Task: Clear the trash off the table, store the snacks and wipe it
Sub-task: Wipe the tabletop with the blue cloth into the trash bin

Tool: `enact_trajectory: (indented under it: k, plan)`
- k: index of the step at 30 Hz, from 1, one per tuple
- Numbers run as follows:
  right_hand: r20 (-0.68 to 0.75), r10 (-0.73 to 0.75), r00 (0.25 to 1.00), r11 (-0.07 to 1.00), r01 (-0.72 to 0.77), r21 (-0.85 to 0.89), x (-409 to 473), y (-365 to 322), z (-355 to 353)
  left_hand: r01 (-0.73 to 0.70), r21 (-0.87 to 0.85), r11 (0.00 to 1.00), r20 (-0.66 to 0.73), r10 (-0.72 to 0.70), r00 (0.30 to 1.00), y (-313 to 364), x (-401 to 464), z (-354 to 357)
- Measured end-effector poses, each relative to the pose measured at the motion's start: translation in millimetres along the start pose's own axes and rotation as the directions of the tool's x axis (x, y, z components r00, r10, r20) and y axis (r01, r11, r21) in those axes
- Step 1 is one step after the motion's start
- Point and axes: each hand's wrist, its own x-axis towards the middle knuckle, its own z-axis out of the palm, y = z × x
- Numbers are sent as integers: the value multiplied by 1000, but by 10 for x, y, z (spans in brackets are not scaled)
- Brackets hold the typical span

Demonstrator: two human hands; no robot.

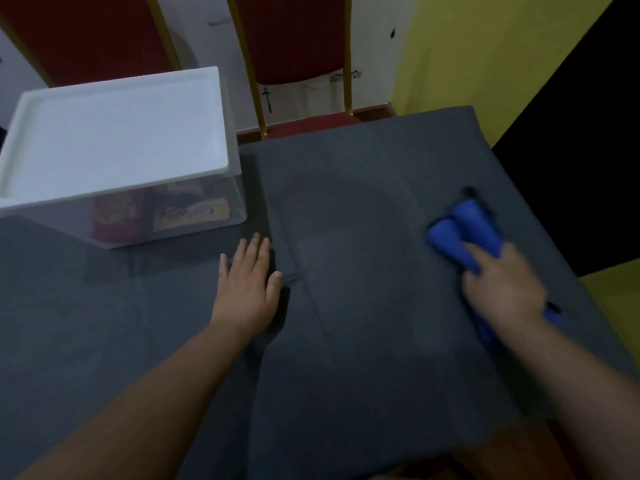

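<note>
Wiping stage: snack packets point(194, 214) stored in lidded clear bin point(117, 133) at table's point(363, 323) far left, no trash visible, right hand point(502, 285) closed around blue cloth point(464, 230) near right edge, left hand point(247, 285) flat, open, empty.

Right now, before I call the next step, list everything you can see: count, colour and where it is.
table: one, covered in dark grey cloth, fills the lower frame
storage box: one, clear walls, far left of the table
lid: one, white, closed on the box
snack packets: several, red and yellow, blurred, inside the box
cloth: one, blue, bunched, on the table's right side
chairs: two, red with gold frames, behind the table
wall: yellow, far right
left hand: flat on the table, fingers spread, empty
right hand: pressing on the blue cloth
</note>
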Motion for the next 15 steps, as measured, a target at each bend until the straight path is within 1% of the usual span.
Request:
enact_trajectory:
  k: [2,4,6,8,9,10,12,13,15]
  plan:
    - [-35,183,983,981,-185,-66,291,436,-68,-32,34,999,29,31,999,97,55,33]
    - [0,294,956,951,-292,-101,507,619,-99,-38,56,998,45,36,998,159,119,60]
    - [29,336,942,940,-333,-77,688,553,-88,-21,62,998,42,19,999,218,184,76]
    - [21,329,944,943,-327,-60,832,186,-50,2,54,999,23,-3,1000,274,234,98]
    - [15,274,962,960,-273,-58,866,-77,-17,12,44,999,6,-12,1000,308,249,104]
    - [13,182,983,982,-181,-55,877,-373,26,20,31,999,-15,-19,1000,344,273,112]
    - [40,-54,998,998,55,-17,772,-994,102,27,7,1000,-54,-26,998,408,309,116]
    - [64,-177,982,984,177,15,646,-1271,123,24,-3,1000,-75,-24,997,437,314,118]
    - [119,-420,900,907,415,67,338,-1701,171,26,-31,999,-113,-29,993,458,339,127]
